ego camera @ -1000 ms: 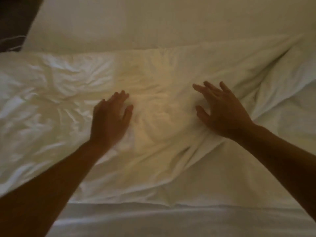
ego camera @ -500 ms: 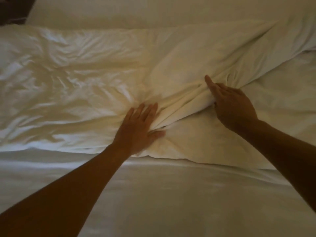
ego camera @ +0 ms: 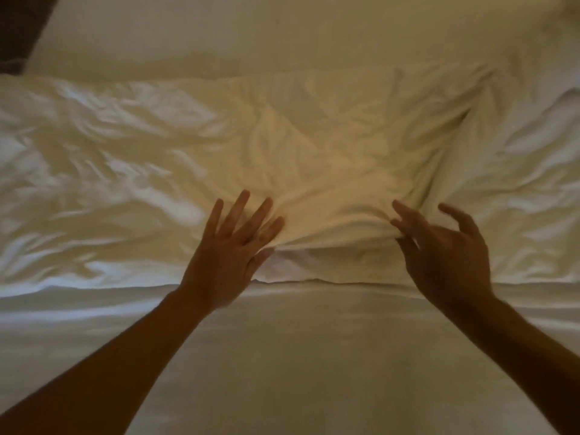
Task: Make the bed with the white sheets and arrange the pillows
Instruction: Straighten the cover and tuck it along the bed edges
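Fingers splayed apart, the left hand (ego camera: 229, 249) and right hand (ego camera: 448, 255) press the rumpled white sheet (ego camera: 314, 146), seemingly flattening its bunched fold.

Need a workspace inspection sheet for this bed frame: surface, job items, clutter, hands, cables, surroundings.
Surface: bed, smooth white cover across the foreground.
Job's things: crumpled white sheet lies across the bed, heavily wrinkled, bunched into a fold between the hands. Behind it is a smooth white pillow-like shape, too blurred to confirm.
Clutter: nothing seen.
Hands: left hand rests flat on the crumpled white sheet, fingers straight and spread. Right hand has loosely spread fingers, tips at the bunched fold, no clear grip.
Cables: thin pale strands at the top-left corner, too dim to identify.
Surroundings: dark area beyond the bed's far left corner; dim warm light.
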{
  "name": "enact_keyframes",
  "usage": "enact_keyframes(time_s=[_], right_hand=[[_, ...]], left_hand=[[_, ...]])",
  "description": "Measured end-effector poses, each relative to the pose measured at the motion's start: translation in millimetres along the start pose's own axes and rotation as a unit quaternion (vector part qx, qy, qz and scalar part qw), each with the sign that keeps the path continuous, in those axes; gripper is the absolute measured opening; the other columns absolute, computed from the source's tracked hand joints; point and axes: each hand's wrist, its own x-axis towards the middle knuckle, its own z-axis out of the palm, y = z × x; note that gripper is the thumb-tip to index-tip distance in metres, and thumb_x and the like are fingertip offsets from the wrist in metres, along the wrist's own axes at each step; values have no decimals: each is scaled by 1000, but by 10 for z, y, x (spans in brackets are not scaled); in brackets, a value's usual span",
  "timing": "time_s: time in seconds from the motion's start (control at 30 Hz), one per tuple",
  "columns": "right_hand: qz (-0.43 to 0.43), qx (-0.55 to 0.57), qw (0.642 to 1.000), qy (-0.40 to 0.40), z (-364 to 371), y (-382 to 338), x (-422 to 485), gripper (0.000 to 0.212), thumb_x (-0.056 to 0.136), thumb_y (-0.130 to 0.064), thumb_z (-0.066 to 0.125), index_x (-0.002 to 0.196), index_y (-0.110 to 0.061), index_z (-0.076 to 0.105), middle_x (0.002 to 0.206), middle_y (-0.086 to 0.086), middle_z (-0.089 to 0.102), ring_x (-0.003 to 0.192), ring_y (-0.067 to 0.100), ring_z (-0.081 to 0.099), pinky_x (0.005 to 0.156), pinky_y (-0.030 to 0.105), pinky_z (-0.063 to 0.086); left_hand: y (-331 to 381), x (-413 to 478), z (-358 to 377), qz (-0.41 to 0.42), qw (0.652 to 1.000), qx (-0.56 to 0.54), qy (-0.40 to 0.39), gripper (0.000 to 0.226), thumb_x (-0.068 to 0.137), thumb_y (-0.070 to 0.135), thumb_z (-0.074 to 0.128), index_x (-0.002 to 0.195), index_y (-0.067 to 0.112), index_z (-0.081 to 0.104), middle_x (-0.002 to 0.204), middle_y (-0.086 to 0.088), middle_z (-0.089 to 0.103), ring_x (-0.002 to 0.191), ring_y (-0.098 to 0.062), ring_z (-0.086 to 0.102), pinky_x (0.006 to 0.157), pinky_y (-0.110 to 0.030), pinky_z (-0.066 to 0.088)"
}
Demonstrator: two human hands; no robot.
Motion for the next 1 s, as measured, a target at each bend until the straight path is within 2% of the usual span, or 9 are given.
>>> enact_keyframes(time_s=[0.1, 0.23, 0.4, 0.47, 0.53, 0.63, 0.77, 0.9, 1.0], right_hand=[[49, 1, 998, -28, 104, -106, -443, 47, 84, -7, 81, 129, -11, 67, 67, 5, 74, 44, 20, 64, 86, 43, 52], [113, 17, 989, -97, 359, -207, -527, 61, 75, 2, 81, 132, -14, 65, 81, 5, 77, 46, 21, 64, 90, 47, 51], [186, 34, 981, -45, 335, -559, -25, 43, 90, -25, 66, 132, -15, 63, 98, 3, 75, 84, 26, 66, 88, 43, 41], [158, 54, 986, -14, 376, -804, 216, 40, 91, -26, 63, 129, -15, 64, 115, 6, 70, 104, 30, 60, 89, 43, 40], [107, 92, 990, -7, 498, -1117, 447, 43, 88, -26, 60, 129, -16, 64, 127, 8, 64, 115, 32, 57, 93, 45, 42], [28, 129, 989, -69, 743, -1708, 721, 56, 92, -30, 55, 147, -17, 50, 152, 12, 47, 140, 33, 43, 112, 50, 36], [-16, 130, 974, -185, 1105, -2207, 1005, 61, 105, -33, 37, 162, -22, 19, 169, 8, 14, 157, 30, 6, 124, 55, 5], [-77, 17, 967, -244, 1336, -1695, 945, 59, 107, -40, 26, 163, -27, 13, 171, 0, 10, 157, 24, 2, 123, 54, -5], [46, -41, 967, -246, 1191, -671, 674, 71, 98, -71, 15, 161, -40, 8, 170, -5, 3, 157, 24, 0, 122, 59, -6]], left_hand=[[27, -231, 188, 30, 996, 3, -82, 53, 110, 46, 20, 158, 27, 32, 166, -6, 26, 153, -38, 22, 116, -65, 27], [48, -251, 291, 14, 988, -16, -150, 62, 105, 57, 24, 161, 29, 24, 167, -4, 25, 153, -34, 24, 116, -63, 27], [-108, -103, 103, -111, 986, -122, -3, 69, 104, 55, 34, 159, 15, 29, 162, -7, 36, 151, -27, 29, 122, -50, 25], [-329, -31, 97, -206, 970, -118, 46, 65, 103, 45, 39, 157, 9, 33, 158, -14, 41, 150, -31, 31, 121, -49, 25], [-568, -13, 198, -267, 958, -108, -9, 74, 101, 51, 32, 160, 6, 23, 164, -16, 28, 153, -32, 20, 124, -46, 17], [-716, -139, 460, -237, 965, -61, -93, 84, 99, 61, 15, 161, 5, 11, 169, -15, 9, 156, -32, 7, 127, -44, 7], [-679, -243, 647, -219, 971, -1, -99, 76, 101, 48, 19, 162, 5, 5, 169, -16, 3, 157, -31, 0, 127, -46, 6], [-642, -295, 706, -254, 964, -15, -73, 74, 105, 55, 17, 162, 9, 12, 169, -12, 10, 157, -29, 7, 127, -45, 10], [-633, -292, 737, -253, 965, -26, -65, 74, 104, 58, 17, 162, 12, 12, 170, -9, 9, 157, -26, 7, 127, -42, 7]])
